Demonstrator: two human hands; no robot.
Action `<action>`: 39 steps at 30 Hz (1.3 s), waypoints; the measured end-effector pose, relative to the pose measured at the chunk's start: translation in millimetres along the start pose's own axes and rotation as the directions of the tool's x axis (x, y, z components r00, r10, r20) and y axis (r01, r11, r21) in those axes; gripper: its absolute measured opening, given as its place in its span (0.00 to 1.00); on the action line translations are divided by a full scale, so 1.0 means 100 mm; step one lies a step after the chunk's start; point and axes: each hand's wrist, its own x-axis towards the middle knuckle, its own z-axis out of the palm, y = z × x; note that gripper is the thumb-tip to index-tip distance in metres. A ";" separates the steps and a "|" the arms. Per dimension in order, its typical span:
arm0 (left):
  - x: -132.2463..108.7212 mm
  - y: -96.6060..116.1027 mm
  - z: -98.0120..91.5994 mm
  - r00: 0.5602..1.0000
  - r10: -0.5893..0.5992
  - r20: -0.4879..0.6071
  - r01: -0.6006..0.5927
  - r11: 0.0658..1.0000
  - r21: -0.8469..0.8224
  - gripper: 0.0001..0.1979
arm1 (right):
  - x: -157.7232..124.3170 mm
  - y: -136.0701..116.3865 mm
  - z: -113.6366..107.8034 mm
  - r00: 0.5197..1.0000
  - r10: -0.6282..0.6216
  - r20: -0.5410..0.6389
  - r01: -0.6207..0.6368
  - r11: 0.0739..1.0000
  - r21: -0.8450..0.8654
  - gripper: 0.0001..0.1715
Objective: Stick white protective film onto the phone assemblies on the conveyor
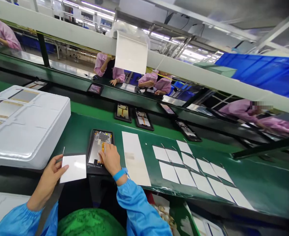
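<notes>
My left hand (51,173) grips a white square panel (73,168) by its left edge, thumb on top; a thin wire sticks up at its upper left corner. Just right of the panel, an opened tablet (95,144) lies in a black frame near the bench's front edge, its circuit board showing at the top. My right hand (112,158) reaches over the tablet, thumb and fingers closed at an orange ribbon cable (103,149). The fingertips partly cover the cable. A blue band circles the right wrist.
White foam trays (36,131) are stacked at left. Right of the tablet lie a long white sheet (134,160) and several white panels (186,175) with wires. Opened tablets (144,119) sit on a green conveyor (102,109) beyond. Co-workers in pink sleeves (119,74) sit across.
</notes>
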 end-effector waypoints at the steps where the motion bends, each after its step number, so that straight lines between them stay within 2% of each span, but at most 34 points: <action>1: 0.05 0.00 0.02 1.000 0.006 0.022 -0.006 1.000 0.006 0.39 | 0.08 -0.01 0.05 1.000 0.018 -0.006 -0.019 1.000 -0.023 0.23; 3: 0.17 -0.01 0.07 0.997 0.021 0.069 -0.023 0.999 0.027 0.39 | 0.22 0.00 0.12 0.997 0.072 0.007 -0.072 0.997 -0.007 0.23; 5: 0.30 -0.01 0.14 0.993 0.037 0.110 -0.044 0.997 0.062 0.38 | 0.34 0.06 0.15 0.981 0.182 0.066 -0.190 0.971 0.144 0.24; 6: 0.37 -0.01 0.18 0.991 0.048 0.127 -0.058 0.995 0.081 0.38 | 0.38 0.10 0.15 0.962 0.248 0.118 -0.271 0.924 0.270 0.25; 8: 0.51 -0.02 0.29 0.985 0.072 0.158 -0.092 0.989 0.119 0.37 | 0.45 0.18 0.14 0.911 0.333 0.243 -0.412 0.760 0.502 0.24; 10: 0.65 -0.05 0.41 0.978 0.090 0.186 -0.119 0.981 0.155 0.35 | 0.48 0.26 0.10 0.877 0.350 0.330 -0.481 0.625 0.615 0.21; 13: 0.80 -0.10 0.63 0.967 0.087 0.239 -0.141 0.966 0.217 0.32 | 0.44 0.34 -0.01 0.868 0.322 0.378 -0.494 0.485 0.721 0.17; 15: 0.86 -0.14 0.77 0.957 0.082 0.279 -0.156 0.954 0.254 0.30 | 0.37 0.40 -0.13 0.867 0.287 0.407 -0.489 0.338 0.804 0.18; 17: 0.90 -0.16 0.87 0.951 0.083 0.299 -0.168 0.947 0.273 0.29 | 0.28 0.47 -0.25 0.871 0.280 0.403 -0.473 0.263 0.841 0.21; 20: 0.93 -0.19 0.95 0.952 0.077 0.295 -0.159 0.951 0.266 0.29 | 0.12 0.60 -0.35 0.876 0.353 0.329 -0.440 0.305 0.844 0.24; 24: 0.96 -0.22 0.98 0.959 0.065 0.277 -0.137 0.958 0.250 0.30 | -0.06 0.72 -0.33 0.875 0.403 0.268 -0.406 0.312 0.859 0.25; 30: 0.96 -0.22 1.03 0.958 0.065 0.278 -0.147 0.947 0.286 0.30 | -0.18 0.70 -0.23 0.881 0.394 0.263 -0.390 0.288 0.875 0.23; 39: 0.99 -0.23 1.06 0.955 0.058 0.291 -0.153 0.936 0.317 0.30 | -0.18 0.65 -0.15 0.914 0.332 0.234 -0.348 0.343 0.873 0.21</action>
